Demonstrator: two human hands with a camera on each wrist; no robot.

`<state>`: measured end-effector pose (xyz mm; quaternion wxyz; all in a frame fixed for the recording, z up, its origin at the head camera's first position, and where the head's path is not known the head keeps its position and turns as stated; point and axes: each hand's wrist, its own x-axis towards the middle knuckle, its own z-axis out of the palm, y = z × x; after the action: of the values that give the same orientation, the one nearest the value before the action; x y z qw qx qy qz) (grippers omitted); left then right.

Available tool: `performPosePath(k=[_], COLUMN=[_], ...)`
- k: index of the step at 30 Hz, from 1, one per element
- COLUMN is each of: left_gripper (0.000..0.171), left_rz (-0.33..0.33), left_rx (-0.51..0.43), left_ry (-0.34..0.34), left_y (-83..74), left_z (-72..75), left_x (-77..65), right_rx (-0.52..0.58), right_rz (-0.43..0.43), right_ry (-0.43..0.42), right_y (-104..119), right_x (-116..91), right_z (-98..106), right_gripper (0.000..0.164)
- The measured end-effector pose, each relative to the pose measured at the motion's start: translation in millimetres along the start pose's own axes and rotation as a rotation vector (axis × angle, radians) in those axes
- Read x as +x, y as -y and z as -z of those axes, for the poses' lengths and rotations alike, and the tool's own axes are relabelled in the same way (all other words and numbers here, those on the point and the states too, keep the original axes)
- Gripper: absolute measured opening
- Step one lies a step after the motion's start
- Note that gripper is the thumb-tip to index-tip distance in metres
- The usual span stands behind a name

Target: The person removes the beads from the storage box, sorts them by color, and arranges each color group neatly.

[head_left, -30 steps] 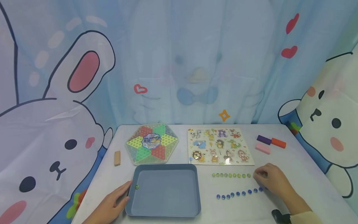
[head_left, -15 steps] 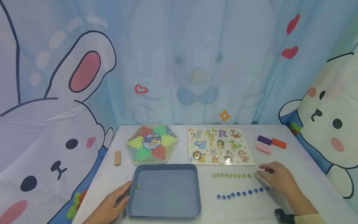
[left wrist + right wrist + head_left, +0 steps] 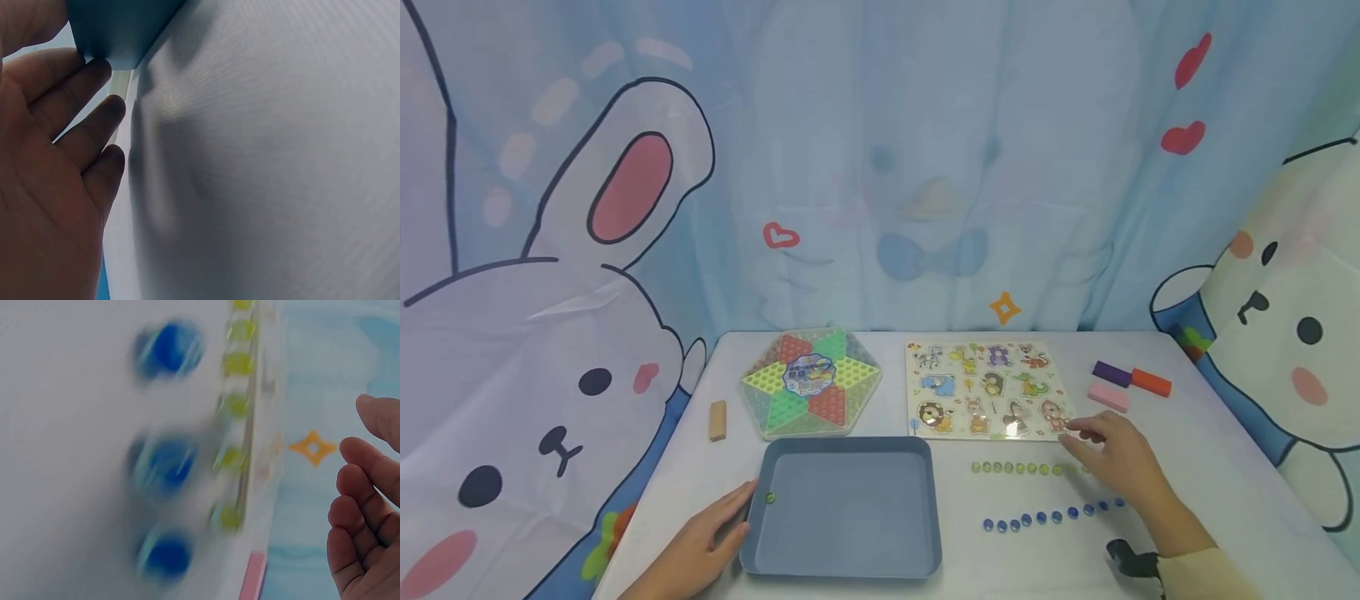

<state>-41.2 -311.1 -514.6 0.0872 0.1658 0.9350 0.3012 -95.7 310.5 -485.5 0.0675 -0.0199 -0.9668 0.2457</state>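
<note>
My left hand (image 3: 703, 537) rests against the left wall of a blue-grey tray (image 3: 842, 564), fingers fairly straight. In the left wrist view its fingertips meet the tray's side (image 3: 125, 31). One green marble (image 3: 770, 498) lies inside the tray near that wall. On the right, my right hand (image 3: 1116, 454) hovers over the far end of a row of yellow-green marbles (image 3: 1020, 468), overlapping the last of them. Nothing shows between its loosely bent fingers in the right wrist view (image 3: 365, 519). Nearer the front runs a row of blue marbles (image 3: 1041, 518).
Behind the tray lies a hexagonal Chinese checkers board (image 3: 782, 408). An animal puzzle board (image 3: 958, 408) is beside it. Purple (image 3: 1112, 373), orange (image 3: 1152, 382) and pink blocks (image 3: 1108, 396) sit at the back right. A wooden block (image 3: 718, 420) lies at the left.
My right hand has let go of a green marble at the row's right end, drawn back, then moved left and up towards the puzzle board. The left hand stays at the tray.
</note>
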Motion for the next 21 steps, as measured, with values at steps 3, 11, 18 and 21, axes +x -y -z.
performPosePath(k=[3, 11, 18, 21], left_gripper=[0.062, 0.061, 0.059, 0.059], left_rz=[0.005, 0.005, -0.018, -0.017], left_rx=[-0.001, 0.008, 0.002, -0.006], left_ry=[-0.004, -0.011, -0.008, 0.000], left_y=[0.1, 2.1, 1.6, 0.9], left_z=[-0.2, -0.8, 0.0, 0.8], left_x=[0.7, 1.1, -0.7, 0.4], right_rx=[0.033, 0.122, 0.191, 0.206], right_rz=[0.056, 0.274, 0.463, 0.499], right_ry=[-0.009, -0.078, -0.012, 0.025], right_y=[27, 101, 174, 205], right_x=[10, 40, 52, 52], right_z=[-6, -26, -50, -61], right_gripper=[0.036, 0.025, 0.025, 0.024])
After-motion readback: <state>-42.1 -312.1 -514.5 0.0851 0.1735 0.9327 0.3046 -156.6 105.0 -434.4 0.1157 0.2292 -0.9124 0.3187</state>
